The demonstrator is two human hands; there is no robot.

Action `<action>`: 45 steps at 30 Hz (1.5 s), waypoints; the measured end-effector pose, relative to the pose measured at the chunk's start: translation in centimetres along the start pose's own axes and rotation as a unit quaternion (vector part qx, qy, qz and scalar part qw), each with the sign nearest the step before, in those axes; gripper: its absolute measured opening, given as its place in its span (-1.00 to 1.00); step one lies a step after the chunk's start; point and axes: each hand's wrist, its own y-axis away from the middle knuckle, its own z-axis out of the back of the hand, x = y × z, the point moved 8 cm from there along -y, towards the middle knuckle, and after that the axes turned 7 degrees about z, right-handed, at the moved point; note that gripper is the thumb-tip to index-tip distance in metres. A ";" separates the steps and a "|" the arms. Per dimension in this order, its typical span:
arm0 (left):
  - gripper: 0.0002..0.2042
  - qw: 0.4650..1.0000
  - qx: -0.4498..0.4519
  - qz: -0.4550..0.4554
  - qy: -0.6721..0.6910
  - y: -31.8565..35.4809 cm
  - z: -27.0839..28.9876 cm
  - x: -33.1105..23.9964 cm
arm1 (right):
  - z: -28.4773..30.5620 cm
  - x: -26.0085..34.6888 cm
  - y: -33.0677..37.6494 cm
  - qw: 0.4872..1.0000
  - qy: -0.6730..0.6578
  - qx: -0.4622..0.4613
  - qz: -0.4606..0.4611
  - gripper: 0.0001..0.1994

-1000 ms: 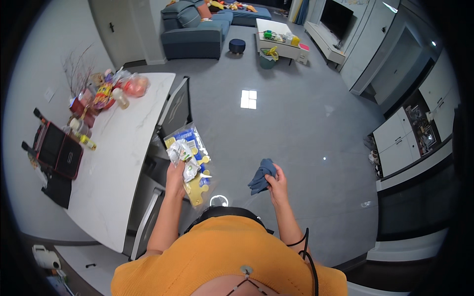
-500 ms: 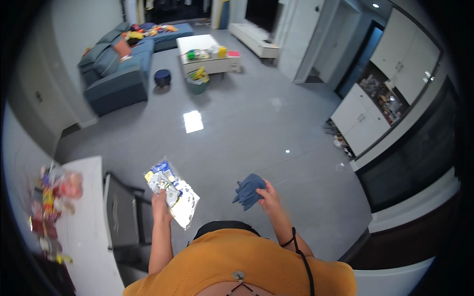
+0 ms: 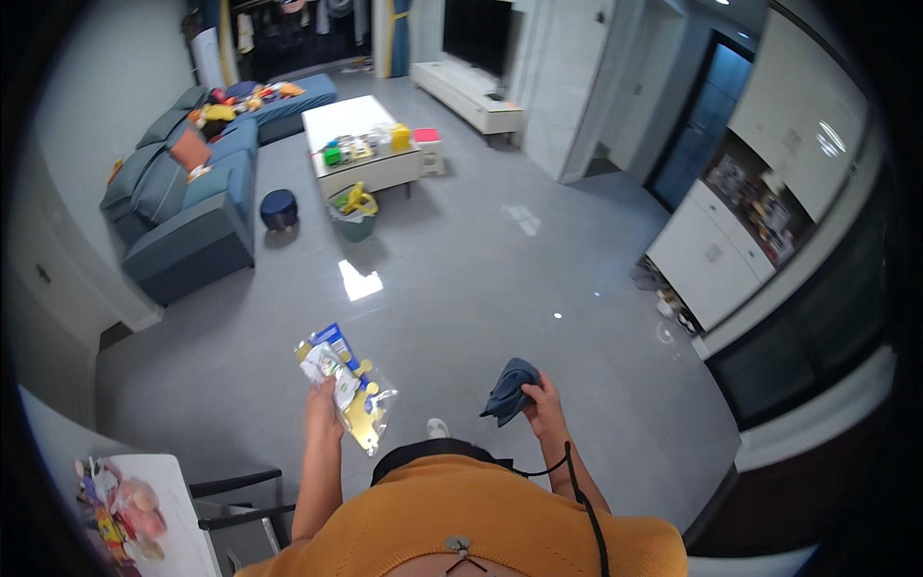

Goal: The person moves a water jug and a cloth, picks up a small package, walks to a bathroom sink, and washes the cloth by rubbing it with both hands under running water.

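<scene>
My left hand (image 3: 325,409) is closed on clear plastic packets (image 3: 358,399) with yellow, blue and white contents; what exactly they hold I cannot make out. A white and silver packet (image 3: 327,365) lies over the upper part under my thumb. To the right, my right hand (image 3: 544,404) grips a folded dark blue cloth (image 3: 511,389) by its right side, fingers pinched on it. Both hands are held in front of my body above the grey floor, well apart from each other.
A white table (image 3: 163,490) with toys and a chair (image 3: 240,524) stand at my near left. Farther off are a blue sofa (image 3: 192,245), a round stool (image 3: 279,209), a green bin (image 3: 356,227) and a white coffee table (image 3: 332,115). Shoes (image 3: 668,308) lie by the white cabinet (image 3: 707,255).
The view has moved forward: the coffee table, sofa and bin appear closer, and the white table has slid back to the lower left. Both hands keep their hold.
</scene>
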 end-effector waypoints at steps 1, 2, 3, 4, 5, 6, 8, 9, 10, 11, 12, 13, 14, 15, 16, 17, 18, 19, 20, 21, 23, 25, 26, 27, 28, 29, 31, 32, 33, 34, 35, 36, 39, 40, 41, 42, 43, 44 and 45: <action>-0.73 1.000 -0.022 0.007 0.010 -2.0 0.1 -0.2 | -1.1 0.1 -2.4 1.000 -0.005 -0.002 -0.003 -0.60; -0.74 0.999 -0.040 0.017 0.021 -4.1 -1.0 -0.8 | -2.1 0.2 -5.4 1.000 -0.004 0.008 -0.001 -0.61; -0.74 0.999 -0.044 0.007 0.018 -5.9 -1.9 -2.1 | -3.7 0.4 -8.3 1.000 0.000 0.025 -0.001 -0.61; -0.74 0.999 -0.052 -0.002 0.014 -7.4 -2.5 -3.3 | -5.6 0.4 -11.0 0.999 0.003 0.042 -0.004 -0.60; -0.74 0.997 -0.068 -0.008 0.019 -9.1 -2.7 -4.6 | -8.2 0.5 -13.5 0.998 0.002 0.065 -0.008 -0.59; -0.74 0.996 -0.083 -0.012 0.026 -10.7 -2.8 -5.9 | -11.1 0.8 -15.8 0.996 0.004 0.087 -0.011 -0.59; -0.74 0.994 -0.094 -0.016 0.044 -12.9 -3.1 -7.1 | -14.6 0.7 -19.9 0.993 0.016 0.110 -0.034 -0.56; -0.74 0.993 -0.102 -0.022 0.053 -14.2 -2.8 -7.7 | -16.6 0.2 -22.0 0.990 0.015 0.134 -0.035 -0.56; -0.74 0.991 -0.119 -0.022 0.062 -15.4 -2.5 -8.3 | -18.4 -0.3 -23.8 0.988 0.022 0.141 -0.050 -0.56; -0.73 0.988 -0.138 -0.025 0.064 -16.7 -2.2 -9.4 | -20.6 -0.8 -25.7 0.986 0.019 0.157 -0.058 -0.57; -0.73 0.985 -0.155 -0.027 0.065 -18.2 -1.9 -10.4 | -22.7 -1.4 -27.5 0.983 0.015 0.171 -0.064 -0.58; -0.74 0.985 -0.153 -0.027 0.077 -20.0 -1.5 -11.0 | -24.2 -2.2 -29.5 0.983 0.022 0.170 -0.067 -0.59; -0.74 0.984 -0.160 -0.026 0.080 -22.1 -0.7 -11.5 | -25.5 -3.2 -31.4 0.982 0.024 0.172 -0.073 -0.59; -0.74 0.985 -0.146 -0.019 0.092 -24.6 -0.4 -12.0 | -26.9 -4.1 -33.4 0.979 0.016 0.182 -0.084 -0.58; -0.74 0.986 -0.131 -0.012 0.104 -27.0 -0.3 -12.7 | -28.4 -4.9 -35.2 0.977 0.008 0.192 -0.094 -0.58; -0.73 0.988 -0.131 -0.011 0.085 -29.8 -0.7 -14.3 | -29.9 -5.4 -37.1 0.977 0.009 0.190 -0.095 -0.58; -0.73 0.988 -0.130 -0.008 0.085 -32.4 -1.0 -15.7 | -31.3 -5.9 -39.0 0.979 0.017 0.181 -0.096 -0.58; -0.72 0.991 -0.111 -0.008 0.081 -34.9 -1.7 -17.2 | -32.7 -6.4 -40.8 0.980 0.025 0.171 -0.097 -0.59; -0.72 0.992 -0.095 -0.005 0.081 -36.8 -2.3 -17.8 | -33.8 -6.6 -41.9 0.980 0.029 0.168 -0.100 -0.59; -0.71 0.993 -0.077 0.000 0.088 -38.8 -2.8 -18.4 | -34.8 -6.7 -42.8 0.982 0.030 0.151 -0.109 -0.59; -0.73 0.994 -0.081 0.013 0.073 -44.4 -3.2 -19.5 | -36.4 -7.2 -45.7 0.983 0.031 0.142 -0.109 -0.57; -0.76 0.995 -0.074 0.028 0.065 -49.9 -2.9 -19.9 | -37.7 -7.7 -48.3 0.985 0.035 0.127 -0.115 -0.56; -0.76 0.995 -0.073 0.033 0.065 -52.0 -3.5 -20.6 | -38.7 -7.7 -50.0 0.985 0.033 0.128 -0.110 -0.55; -0.76 0.993 -0.072 0.054 0.075 -53.9 -4.2 -20.9 | -39.2 -8.0 -51.5 0.986 0.017 0.127 -0.103 -0.54; -0.76 0.991 -0.072 0.075 0.086 -55.7 -4.9 -21.0 | -39.5 -8.4 -53.0 0.987 0.019 0.123 -0.105 -0.54; -0.76 0.991 -0.068 0.083 0.085 -57.4 -5.3 -21.0 | -39.6 -8.9 -54.3 0.988 0.008 0.114 -0.107 -0.54; -0.76 0.989 -0.069 0.099 0.082 -60.7 -6.0 -21.0 | -40.2 -9.9 -57.4 0.988 -0.003 0.101 -0.114 -0.54; -0.76 0.988 -0.065 0.112 0.079 -62.5 -6.4 -21.3 | -40.9 -10.5 -59.1 0.987 -0.005 0.097 -0.125 -0.54; -0.76 0.988 -0.069 0.114 0.077 -64.4 -6.5 -21.6 | -41.6 -11.1 -60.9 0.986 -0.008 0.093 -0.136 -0.54; -0.75 0.989 -0.070 0.115 0.065 -66.3 -6.6 -21.9 | -42.1 -11.8 -62.8 0.986 -0.008 0.091 -0.140 -0.54; -0.74 0.990 -0.070 0.113 0.051 -68.2 -6.9 -22.6 | -43.0 -12.6 -64.7 0.984 -0.016 0.097 -0.148 -0.55; -0.74 0.991 -0.071 0.111 0.037 -70.1 -7.3 -23.3 | -44.0 -13.2 -66.6 0.982 -0.024 0.102 -0.155 -0.55; -0.74 0.987 -0.107 0.119 0.015 -75.7 -8.1 -24.8 | -46.5 -15.2 -72.9 0.978 -0.046 0.106 -0.172 -0.55; -0.74 0.986 -0.119 0.121 -0.006 -77.7 -8.2 -25.3 | -47.5 -15.8 -75.1 0.976 -0.052 0.112 -0.177 -0.54; -0.73 0.984 -0.121 0.129 -0.015 -79.6 -8.2 -25.3 | -48.2 -16.3 -76.8 0.975 -0.038 0.111 -0.189 -0.53; -0.73 0.983 -0.126 0.133 -0.015 -81.5 -8.2 -25.3 | -48.8 -16.7 -78.4 0.974 -0.037 0.108 -0.194 -0.53; -0.73 0.982 -0.124 0.138 -0.018 -83.4 -8.3 -25.3 | -49.4 -17.1 -79.9 0.973 -0.026 0.113 -0.202 -0.52; -0.72 0.982 -0.122 0.143 -0.019 -85.3 -8.3 -25.2 | -49.9 -17.6 -81.4 0.970 -0.015 0.119 -0.209 -0.52; -0.72 0.979 -0.134 0.153 -0.013 -87.5 -7.6 -24.4 | -50.5 -18.0 -82.9 0.969 -0.012 0.119 -0.215 -0.52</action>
